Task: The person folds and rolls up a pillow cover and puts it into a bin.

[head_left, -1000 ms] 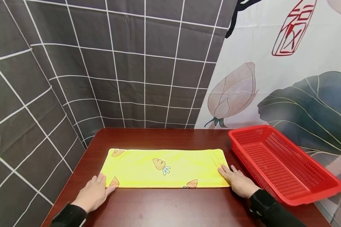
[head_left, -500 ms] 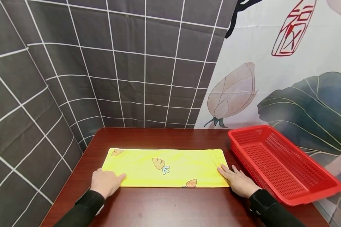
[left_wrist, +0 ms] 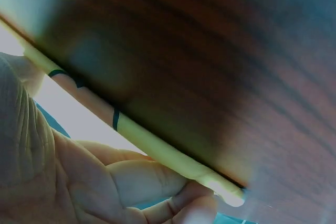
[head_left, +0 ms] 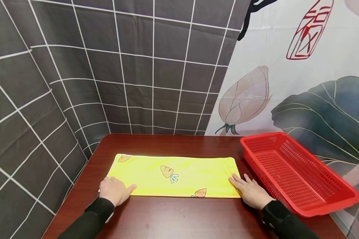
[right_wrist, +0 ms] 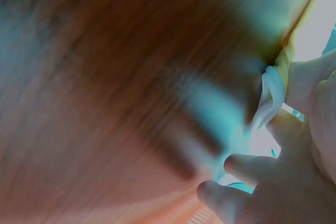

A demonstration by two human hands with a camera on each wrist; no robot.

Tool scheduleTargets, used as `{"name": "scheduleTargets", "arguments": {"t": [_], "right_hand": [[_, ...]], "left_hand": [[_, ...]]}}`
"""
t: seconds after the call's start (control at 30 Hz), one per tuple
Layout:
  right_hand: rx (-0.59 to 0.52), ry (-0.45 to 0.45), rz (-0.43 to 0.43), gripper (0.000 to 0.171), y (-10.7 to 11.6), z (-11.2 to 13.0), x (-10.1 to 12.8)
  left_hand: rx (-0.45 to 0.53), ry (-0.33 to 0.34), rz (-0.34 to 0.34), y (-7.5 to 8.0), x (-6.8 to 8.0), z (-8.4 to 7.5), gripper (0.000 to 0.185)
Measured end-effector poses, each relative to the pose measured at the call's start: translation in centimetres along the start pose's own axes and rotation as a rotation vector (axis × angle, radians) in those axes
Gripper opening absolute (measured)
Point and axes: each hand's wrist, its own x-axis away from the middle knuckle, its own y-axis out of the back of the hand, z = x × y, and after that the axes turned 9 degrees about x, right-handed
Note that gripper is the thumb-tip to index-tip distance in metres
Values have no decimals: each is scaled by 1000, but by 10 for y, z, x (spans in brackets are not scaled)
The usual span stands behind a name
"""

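A folded yellow cloth (head_left: 197, 172) with carrot prints and white edging lies as a long flat strip across the table. At its near left corner my left hand (head_left: 115, 191) grips the edge, thumb on top and the other fingers curled at the side. The left wrist view shows those fingers (left_wrist: 152, 182) bent against the cloth's layered edge (left_wrist: 157, 148). My right hand (head_left: 252, 191) rests on the right end with fingers spread and fairly straight. In the right wrist view, its fingers (right_wrist: 247, 169) extend beside the cloth's white corner (right_wrist: 270, 95).
A red plastic basket (head_left: 317, 211) with perforated sides stands right of the cloth, close beside my right hand. The dark red wooden table (head_left: 179, 219) ends at a grey checked curtain (head_left: 167, 73) behind and left. A flower-printed sheet (head_left: 257, 39) hangs at the back right.
My left hand has shifted up and inward from lying flat at the corner to gripping it, covering the carrot there. The cloth's left end has risen slightly; my right hand stays put.
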Motion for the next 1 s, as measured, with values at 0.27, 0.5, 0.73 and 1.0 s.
{"name": "scheduleTargets", "arguments": {"t": [0.27, 0.5, 0.73, 1.0], "right_hand": [[30, -4, -24, 47, 3, 18, 9], [23, 95, -130, 42, 7, 33, 17], [12, 210, -172, 37, 6, 46, 21], [-16, 252, -113, 35, 9, 59, 26]], "left_hand": [[101, -16, 15, 7, -16, 14, 82], [173, -6, 1, 9, -32, 29, 88], [218, -25, -14, 13, -49, 44, 80], [259, -19, 39, 24, -60, 56, 91]]}}
